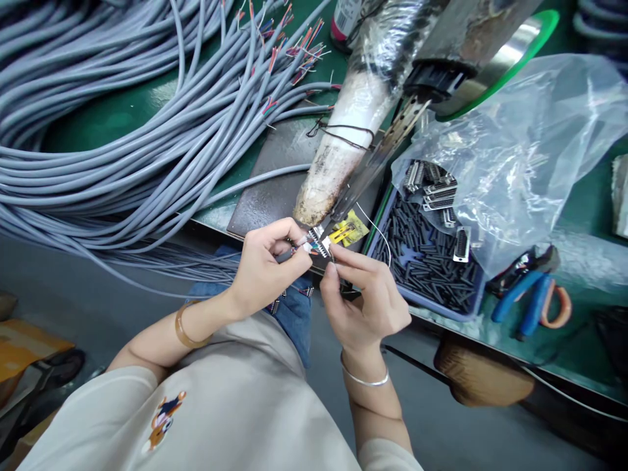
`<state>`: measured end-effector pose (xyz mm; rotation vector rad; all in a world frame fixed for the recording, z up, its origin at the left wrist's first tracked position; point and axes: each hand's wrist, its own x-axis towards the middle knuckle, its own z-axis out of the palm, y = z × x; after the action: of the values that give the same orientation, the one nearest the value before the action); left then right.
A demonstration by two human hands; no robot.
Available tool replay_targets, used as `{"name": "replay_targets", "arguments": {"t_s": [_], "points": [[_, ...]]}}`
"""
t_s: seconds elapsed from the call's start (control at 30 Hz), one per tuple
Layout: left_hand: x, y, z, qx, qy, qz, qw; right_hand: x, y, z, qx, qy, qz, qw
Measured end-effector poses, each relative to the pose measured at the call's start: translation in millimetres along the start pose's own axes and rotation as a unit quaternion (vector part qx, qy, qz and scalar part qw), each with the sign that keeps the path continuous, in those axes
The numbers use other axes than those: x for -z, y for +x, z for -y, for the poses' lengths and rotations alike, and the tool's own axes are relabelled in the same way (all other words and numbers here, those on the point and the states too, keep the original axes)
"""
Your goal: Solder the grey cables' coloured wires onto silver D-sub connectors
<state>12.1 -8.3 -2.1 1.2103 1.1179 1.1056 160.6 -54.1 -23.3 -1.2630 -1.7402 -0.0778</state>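
Observation:
My left hand [265, 265] is closed on the end of a grey cable [287, 254], whose coloured wires fan out at a small connector [320, 245]. My right hand [366, 294] pinches a thin solder wire [380, 234] at that connector. A soldering iron [377, 160] with a wrapped, stained handle [343, 140] slopes down from the upper right, and its tip meets the connector between my fingers. A small yellow piece [349, 230] lies just behind the connector.
A big bundle of grey cables [122, 131] fills the left of the green bench [122, 111]. A blue tray [426, 258] holds black sleeving pieces and metal connectors under a clear plastic bag [515, 144]. Blue-handled pliers [527, 297] lie at the right.

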Motion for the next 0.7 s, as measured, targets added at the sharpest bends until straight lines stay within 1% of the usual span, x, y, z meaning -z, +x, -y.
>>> {"name": "replay_targets", "arguments": {"t_s": [0.1, 0.17, 0.2, 0.27, 0.33, 0.37, 0.4, 0.5, 0.57, 0.7], "points": [[1.4, 0, -1, 0.025, -0.018, 0.005, 1.000, 0, -3, -2, 0.022, -0.022, 0.006, 0.999], [4.3, -1, 0, 0.039, -0.038, 0.015, 0.998, 1, -3, -1, 0.018, -0.020, -0.004, 1.000], [6.2, -1, 0, 0.052, -0.049, 0.026, 0.997, 1, -2, -1, 0.000, -0.003, -0.007, 1.000], [10.2, -1, 1, 0.088, -0.071, 0.057, 0.992, 1, -1, 0, -0.072, 0.061, -0.001, 0.996], [12.9, -2, 1, 0.122, -0.088, 0.077, 0.986, 1, 0, 1, -0.146, 0.124, 0.013, 0.981], [13.4, -2, 1, 0.130, -0.095, 0.077, 0.984, 1, 0, 1, -0.161, 0.140, 0.016, 0.977], [13.2, -2, 1, 0.129, -0.102, 0.070, 0.984, 0, 0, 2, -0.157, 0.140, 0.013, 0.977], [10.5, -3, 0, 0.104, -0.118, 0.044, 0.987, -1, -1, 3, -0.088, 0.091, -0.008, 0.992], [8.6, -3, -1, 0.090, -0.121, 0.037, 0.988, -1, -1, 3, -0.054, 0.065, -0.010, 0.996], [7.2, 0, -1, 0.081, -0.113, 0.037, 0.990, 1, 2, 1, -0.048, 0.066, 0.011, 0.997]]}}
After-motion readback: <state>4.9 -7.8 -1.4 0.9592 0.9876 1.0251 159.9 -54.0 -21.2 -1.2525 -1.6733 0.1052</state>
